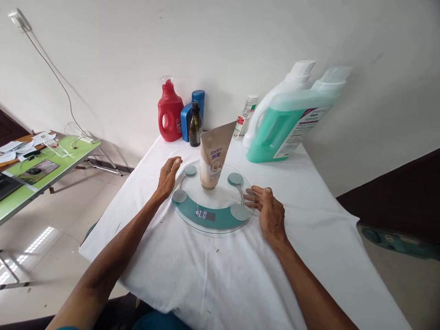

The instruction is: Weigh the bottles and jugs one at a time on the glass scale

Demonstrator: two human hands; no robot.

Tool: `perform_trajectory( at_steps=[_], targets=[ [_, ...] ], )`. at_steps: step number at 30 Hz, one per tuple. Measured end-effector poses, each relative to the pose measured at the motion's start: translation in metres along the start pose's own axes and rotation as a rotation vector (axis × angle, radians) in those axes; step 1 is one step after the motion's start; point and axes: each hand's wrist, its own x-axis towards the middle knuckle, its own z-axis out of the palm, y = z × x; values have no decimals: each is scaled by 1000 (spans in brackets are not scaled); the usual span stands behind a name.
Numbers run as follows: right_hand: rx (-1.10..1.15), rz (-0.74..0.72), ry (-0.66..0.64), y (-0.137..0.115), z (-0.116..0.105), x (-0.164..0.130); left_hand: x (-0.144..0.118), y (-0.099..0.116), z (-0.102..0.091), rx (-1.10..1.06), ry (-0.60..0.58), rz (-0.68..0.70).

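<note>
A round glass weighing scale (202, 219) with a teal front band lies on the white cloth. Its small display is lit, though its characters are hard to read. Upright on the glass stands a beige Rejoice squeeze tube (215, 158), cap down, with neither hand touching it. My left hand (168, 177) is beside the scale's left rim, thumb up and fingers stretched forward, holding nothing. At the right rim, my right hand (268, 208) has its fingers spread and pointing inward, with the fingertips at or just under the glass edge; exact contact cannot be told.
Behind the scale stand a red jug (170, 112), a blue bottle (198, 103), a dark pump bottle (195, 126) and a clear bottle (246, 117). A white jug (295, 75) and a green-liquid jug (285, 123) stand back right. A green table (65, 158) is at left.
</note>
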Motion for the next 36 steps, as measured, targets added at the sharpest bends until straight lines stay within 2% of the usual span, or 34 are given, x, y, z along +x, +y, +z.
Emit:
perform_trajectory(
  at_steps=[2,6,11,36],
  targets=[
    [-2,-4,4,0,1,0,-5,-22,-1,83,62,-40],
    [-13,-18,9,0,1,0,-11,-44,5,161,7,-18],
    [-23,-9,5,0,0,-1,-12,-44,6,148,0,-48],
    [-13,7,16,-2,-1,0,-12,-43,5,220,-1,-12]
  ],
)
